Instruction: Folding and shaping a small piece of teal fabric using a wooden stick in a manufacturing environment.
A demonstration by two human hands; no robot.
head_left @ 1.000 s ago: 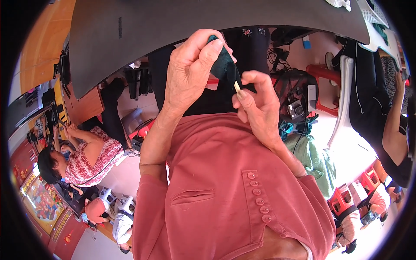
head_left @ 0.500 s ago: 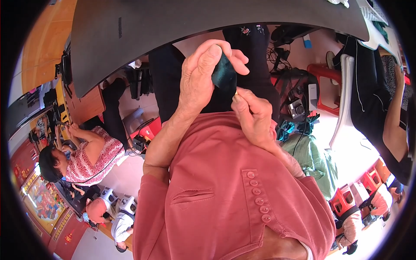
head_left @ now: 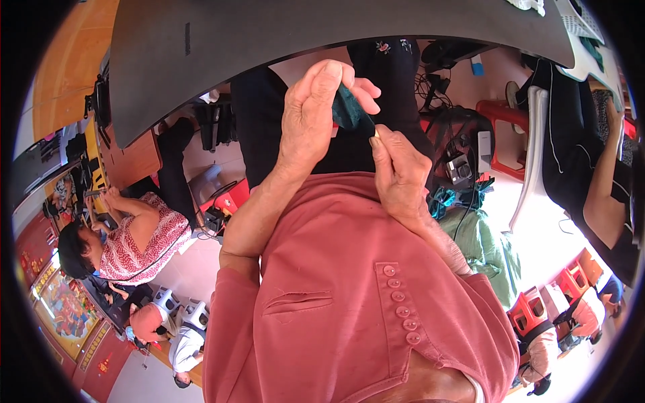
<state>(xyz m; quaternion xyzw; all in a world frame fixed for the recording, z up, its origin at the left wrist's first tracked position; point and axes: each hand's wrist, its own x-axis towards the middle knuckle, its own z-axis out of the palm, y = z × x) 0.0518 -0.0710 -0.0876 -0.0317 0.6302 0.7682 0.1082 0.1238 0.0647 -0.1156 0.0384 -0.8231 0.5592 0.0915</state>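
In front of my lap is a piece of dark green, soft-looking cloth [head_left: 347, 111], held between both hands. My left hand [head_left: 309, 117] is curled over its upper left part, with thumb and fingers closed around it. The lower right corner of the cloth tapers toward my right hand [head_left: 403, 168], whose thumb and forefinger are pinched together. A tiny pale yellow tip [head_left: 376, 133] shows at that pinch; its kind is too small to make out. My left palm hides part of the cloth.
The edge of a dark table [head_left: 322, 30] lies just beyond my hands. To the right are a red stool [head_left: 497, 144], a black mesh bag [head_left: 460, 131] and a green sack [head_left: 484, 248]. Other people sit at both sides, one in a red-and-white patterned top [head_left: 144, 238].
My right hand has shifted slightly right and up, still pinched at the cloth's corner. The cloth has turned and shows a narrower face. My left hand has hardly moved.
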